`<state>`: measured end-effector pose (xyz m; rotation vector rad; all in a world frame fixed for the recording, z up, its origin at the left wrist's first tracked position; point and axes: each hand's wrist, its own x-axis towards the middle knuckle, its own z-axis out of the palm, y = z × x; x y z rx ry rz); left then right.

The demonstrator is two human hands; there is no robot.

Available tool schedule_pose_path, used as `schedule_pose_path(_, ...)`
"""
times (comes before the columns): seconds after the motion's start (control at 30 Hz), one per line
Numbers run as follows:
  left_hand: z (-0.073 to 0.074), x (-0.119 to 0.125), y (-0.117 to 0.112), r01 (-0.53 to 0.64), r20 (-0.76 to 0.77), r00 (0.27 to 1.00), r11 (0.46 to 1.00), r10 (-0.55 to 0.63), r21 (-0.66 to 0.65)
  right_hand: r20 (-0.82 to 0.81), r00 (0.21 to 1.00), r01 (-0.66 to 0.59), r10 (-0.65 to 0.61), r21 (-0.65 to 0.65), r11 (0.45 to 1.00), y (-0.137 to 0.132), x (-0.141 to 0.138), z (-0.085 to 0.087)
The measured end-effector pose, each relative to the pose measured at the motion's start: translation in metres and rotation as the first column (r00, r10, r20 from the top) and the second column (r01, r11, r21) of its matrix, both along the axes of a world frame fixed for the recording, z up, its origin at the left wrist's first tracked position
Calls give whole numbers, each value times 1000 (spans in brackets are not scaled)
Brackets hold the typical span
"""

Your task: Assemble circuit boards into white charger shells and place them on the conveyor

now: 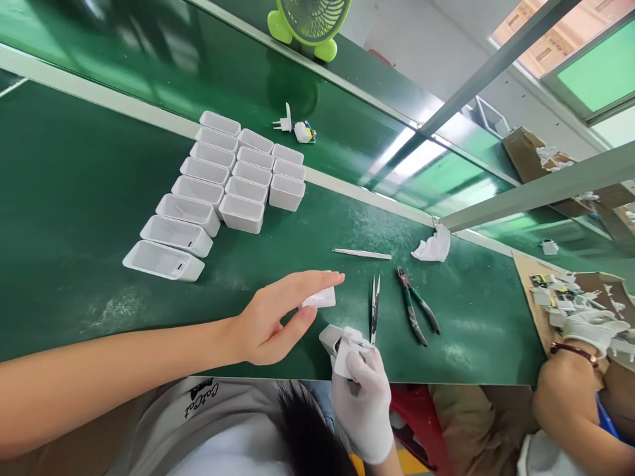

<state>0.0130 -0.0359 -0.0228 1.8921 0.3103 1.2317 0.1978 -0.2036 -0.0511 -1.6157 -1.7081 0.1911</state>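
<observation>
left hand (pixel 278 317) pinching white part (pixel 320 299), gloved right hand (pixel 364 390) gripping charger piece (pixel 342 344)

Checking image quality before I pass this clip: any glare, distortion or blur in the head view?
Head view: strong wide-angle bending curves the green work table and metal frame bars; window glare streaks the glossy green shelf; the top right corner is overexposed; the bare left hand, white-gloved right hand and rows of white plastic shells are sharp, with soft shadows.
</observation>
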Motion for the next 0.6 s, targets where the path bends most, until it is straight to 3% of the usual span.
schedule_pose_path(0.1, -1, 0, -2, 9, 6, 1000, 999, -9, 52, 17, 1000, -15, 16, -68, 998, 6, 0, -2)
schedule_pose_path(0.2, -2, 0, -5, 20, 14, 1000, 997, -21, 77, -1, 998, -57, 57, -15, 998, 10, 2, 1)
schedule_pose_path(0.27, -3, 2, -7, 46, 22, 999, 994, -49, 98, -100, 991, -85, 85, 8, 996, 8, 2, 7)
schedule_pose_path(0.33, -4, 5, -9, 73, 24, 997, 986, -78, 151, -321, 947, -7, -2, -28, 1000, 6, 0, 17)
schedule_pose_path(0.37, -5, 7, -10, 79, 27, 996, 978, -86, 192, -465, 881, 56, -90, -87, 995, 6, -3, 22)
schedule_pose_path(0.43, -6, 11, -11, 71, 35, 996, 958, -85, 279, -739, 619, 115, -268, -252, 961, 9, -11, 34)
schedule_pose_path(0.5, -7, 13, -11, 47, 56, 996, 938, -70, 344, -887, 291, -6, -360, -378, 926, 17, -24, 43)
schedule_pose_path(0.53, -7, 14, -11, 34, 64, 996, 933, -61, 357, -910, 168, -86, -380, -397, 914, 23, -30, 47)
schedule_pose_path(0.6, -7, 14, -9, 3, 70, 997, 935, -29, 354, -913, 51, -180, -406, -408, 895, 33, -41, 51)
